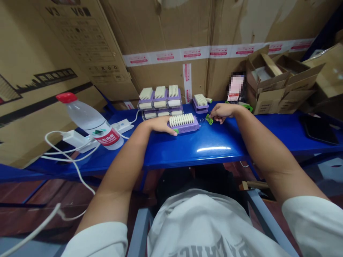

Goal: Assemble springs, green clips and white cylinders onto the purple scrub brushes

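My left hand (160,125) grips the near end of a purple brush (184,124) with cream bristles facing up, and a bit of green (176,131) shows at its fingertips. My right hand (222,112) pinches a small green plastic clip (209,119) just right of that brush. Both hands are over the blue table (203,151). Behind them stand stacked purple brushes (160,101), with a single brush (200,102) lying apart, close to my right hand.
On the left of the table are a water bottle with a red cap (91,119), a white power strip (122,126) and white cables. Open cardboard boxes (278,82) stand at the back right, and a black pad (318,129) lies at the right end. Large cartons form the back wall.
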Demonstrator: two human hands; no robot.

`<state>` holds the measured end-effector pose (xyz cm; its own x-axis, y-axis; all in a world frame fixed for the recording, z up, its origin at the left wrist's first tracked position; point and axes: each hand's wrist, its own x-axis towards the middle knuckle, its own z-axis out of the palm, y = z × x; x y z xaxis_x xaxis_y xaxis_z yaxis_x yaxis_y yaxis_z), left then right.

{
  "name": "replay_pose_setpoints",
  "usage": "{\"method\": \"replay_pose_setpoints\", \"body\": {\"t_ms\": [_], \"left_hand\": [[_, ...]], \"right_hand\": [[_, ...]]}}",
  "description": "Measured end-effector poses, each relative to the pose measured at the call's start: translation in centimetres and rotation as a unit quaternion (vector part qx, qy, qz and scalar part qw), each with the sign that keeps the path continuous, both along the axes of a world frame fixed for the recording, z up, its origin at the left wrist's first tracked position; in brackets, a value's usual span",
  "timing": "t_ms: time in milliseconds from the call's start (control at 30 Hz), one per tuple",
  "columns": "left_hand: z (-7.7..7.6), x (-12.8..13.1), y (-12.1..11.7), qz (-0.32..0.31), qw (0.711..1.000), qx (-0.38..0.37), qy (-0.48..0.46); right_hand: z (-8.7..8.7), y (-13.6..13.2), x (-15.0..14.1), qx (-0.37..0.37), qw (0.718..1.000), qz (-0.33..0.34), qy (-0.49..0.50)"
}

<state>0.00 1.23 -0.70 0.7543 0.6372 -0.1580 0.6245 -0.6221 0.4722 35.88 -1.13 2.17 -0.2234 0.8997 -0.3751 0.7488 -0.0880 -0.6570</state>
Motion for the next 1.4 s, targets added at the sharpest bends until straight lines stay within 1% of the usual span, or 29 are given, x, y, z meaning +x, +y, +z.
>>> {"method": "replay_pose_setpoints", "body": {"t_ms": [200, 400, 533, 700, 900, 1133, 1400], "left_hand": [[-0.11, -0.01, 0.12, -0.003, 1.000, -0.015, -0.018], [0.07, 0.14, -0.10, 0.003, 0.999, -0.030, -0.018], [0.08, 0.10, -0.15, -0.006, 1.000, -0.023, -0.020], [-0.07, 0.06, -0.03, 0.004, 1.000, -0.020, -0.020], [-0.18, 0.04, 0.12, -0.007, 1.000, -0.012, -0.026], [-0.08, 0.03, 0.09, -0.013, 1.000, -0.009, -0.009], [0.02, 0.13, 0.02, 0.000, 1.000, -0.016, -0.023]], "right_hand": [[0.22, -0.22, -0.07, 0.005, 1.000, -0.004, -0.002], [-0.09, 0.09, 0.15, 0.007, 1.000, 0.000, -0.001], [-0.21, 0.18, 0.17, 0.005, 1.000, 0.000, 0.001], [-0.16, 0.14, 0.05, 0.007, 1.000, -0.005, -0.007], [-0.09, -0.03, -0.04, 0.005, 1.000, -0.002, 0.000], [0.15, -0.28, -0.25, 0.007, 1.000, -0.002, -0.009], [0.04, -0.22, -0.28, 0.006, 1.000, 0.006, -0.005]]}}
